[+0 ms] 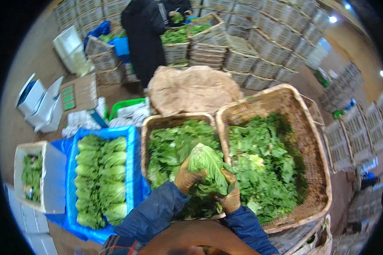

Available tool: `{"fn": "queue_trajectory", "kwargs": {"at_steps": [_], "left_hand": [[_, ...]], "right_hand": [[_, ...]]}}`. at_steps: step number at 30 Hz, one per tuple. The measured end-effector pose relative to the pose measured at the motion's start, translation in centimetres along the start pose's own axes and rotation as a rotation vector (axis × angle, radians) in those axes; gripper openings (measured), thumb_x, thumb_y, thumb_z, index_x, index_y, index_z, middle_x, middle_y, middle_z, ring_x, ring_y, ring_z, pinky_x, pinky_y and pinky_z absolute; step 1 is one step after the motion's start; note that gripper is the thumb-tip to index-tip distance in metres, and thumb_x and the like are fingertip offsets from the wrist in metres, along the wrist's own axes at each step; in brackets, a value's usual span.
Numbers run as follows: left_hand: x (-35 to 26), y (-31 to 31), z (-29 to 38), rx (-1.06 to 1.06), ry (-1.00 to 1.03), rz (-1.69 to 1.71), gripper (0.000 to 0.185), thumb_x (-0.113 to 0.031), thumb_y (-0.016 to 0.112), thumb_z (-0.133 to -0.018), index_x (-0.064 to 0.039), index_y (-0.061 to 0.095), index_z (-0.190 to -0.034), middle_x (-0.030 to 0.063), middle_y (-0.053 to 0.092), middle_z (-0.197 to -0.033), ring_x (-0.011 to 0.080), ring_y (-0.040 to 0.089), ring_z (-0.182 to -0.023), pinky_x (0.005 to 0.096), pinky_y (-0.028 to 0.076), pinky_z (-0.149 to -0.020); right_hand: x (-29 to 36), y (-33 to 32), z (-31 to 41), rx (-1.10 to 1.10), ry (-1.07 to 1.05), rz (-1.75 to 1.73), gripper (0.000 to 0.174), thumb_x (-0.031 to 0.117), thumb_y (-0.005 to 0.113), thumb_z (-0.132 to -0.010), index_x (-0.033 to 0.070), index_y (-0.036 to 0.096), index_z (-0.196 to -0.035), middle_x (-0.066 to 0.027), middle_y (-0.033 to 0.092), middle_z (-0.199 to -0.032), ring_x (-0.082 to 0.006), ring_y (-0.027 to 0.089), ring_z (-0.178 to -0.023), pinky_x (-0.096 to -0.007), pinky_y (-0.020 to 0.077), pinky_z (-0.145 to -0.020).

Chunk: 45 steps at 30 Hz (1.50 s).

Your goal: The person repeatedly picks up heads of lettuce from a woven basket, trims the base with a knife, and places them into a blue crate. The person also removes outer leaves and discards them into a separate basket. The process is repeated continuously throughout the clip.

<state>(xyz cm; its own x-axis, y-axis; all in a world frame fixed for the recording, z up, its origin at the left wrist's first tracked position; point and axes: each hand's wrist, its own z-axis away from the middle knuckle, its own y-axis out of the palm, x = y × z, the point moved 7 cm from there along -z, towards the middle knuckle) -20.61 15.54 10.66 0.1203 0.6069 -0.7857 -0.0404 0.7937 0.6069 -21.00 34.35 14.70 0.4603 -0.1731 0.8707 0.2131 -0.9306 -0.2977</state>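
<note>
A head of romaine lettuce (207, 164) is held between my two gloved hands, above a plastic crate (144, 149) of loose green leaves. My left hand (189, 176) grips its left side, the thumb lying across the leaves. On the lower right side, my right hand (230, 193) is closed around the outer leaves; its fingertips are partly hidden. To the left, a blue-lined crate (133, 165) holds two rows of lettuce heads (115, 178). A larger, dirt-stained crate (316, 178) at the right contains many loose leaves (265, 172).
A white foam box (53, 178) with leaves stands at far left. Brown sheeting (191, 87) lies beyond the crates. A person in dark clothing (146, 41) stands behind it. Stacked crates (271, 41) line the back. A green crate (115, 108) holds whitish wrapped material.
</note>
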Motion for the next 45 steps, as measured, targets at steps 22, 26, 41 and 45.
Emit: {"fn": "queue_trajectory", "kwargs": {"at_steps": [22, 26, 41, 45], "left_hand": [[-7.2, -5.6, 11.2, -0.154, -0.083, -1.445, 0.090, -0.043, 0.092, -0.064, 0.000, 0.058, -0.135, 0.0227, 0.067, -0.124, 0.0385, 0.065, -0.113, 0.0424, 0.053, -0.097], [-7.6, -5.0, 11.8, -0.224, 0.059, -1.526, 0.090, -0.048, 0.093, -0.061, -0.004, 0.059, -0.132, 0.0197, 0.066, -0.125, 0.0365, 0.064, -0.115, 0.0422, 0.051, -0.099], [-8.5, -5.1, 11.1, -0.250, 0.057, -1.587, 0.096, -0.046, 0.094, -0.061, -0.003, 0.055, -0.137, 0.0207, 0.064, -0.128, 0.0383, 0.062, -0.117, 0.0441, 0.050, -0.101], [-8.6, -5.8, 11.1, -0.238, 0.250, -1.399, 0.105, -0.042, 0.097, -0.057, -0.004, 0.050, -0.143, 0.0188, 0.063, -0.129, 0.0347, 0.062, -0.118, 0.0416, 0.051, -0.101]], "right_hand": [[0.3, 12.3, -2.9, 0.724, 0.110, 0.836, 0.050, 0.011, 0.068, -0.078, 0.008, 0.062, -0.127, -0.0164, 0.073, -0.099, -0.0350, 0.071, -0.093, -0.0454, 0.0573, -0.081], [-8.2, 6.9, -1.7, 0.815, 0.315, 1.025, 0.031, 0.017, 0.065, -0.082, 0.009, 0.071, -0.112, -0.0194, 0.074, -0.096, -0.0367, 0.073, -0.088, -0.0473, 0.0581, -0.077], [-2.3, 5.2, -1.3, 0.278, 0.146, 0.449, 0.029, 0.013, 0.072, -0.092, 0.004, 0.071, -0.119, -0.0179, 0.074, -0.102, -0.0309, 0.074, -0.090, -0.0384, 0.0579, -0.079], [3.5, 9.8, -2.5, 0.370, 0.113, 0.096, 0.019, 0.010, 0.076, -0.089, 0.002, 0.074, -0.106, -0.0134, 0.075, -0.098, -0.0237, 0.072, -0.087, -0.0332, 0.0568, -0.078]]}}
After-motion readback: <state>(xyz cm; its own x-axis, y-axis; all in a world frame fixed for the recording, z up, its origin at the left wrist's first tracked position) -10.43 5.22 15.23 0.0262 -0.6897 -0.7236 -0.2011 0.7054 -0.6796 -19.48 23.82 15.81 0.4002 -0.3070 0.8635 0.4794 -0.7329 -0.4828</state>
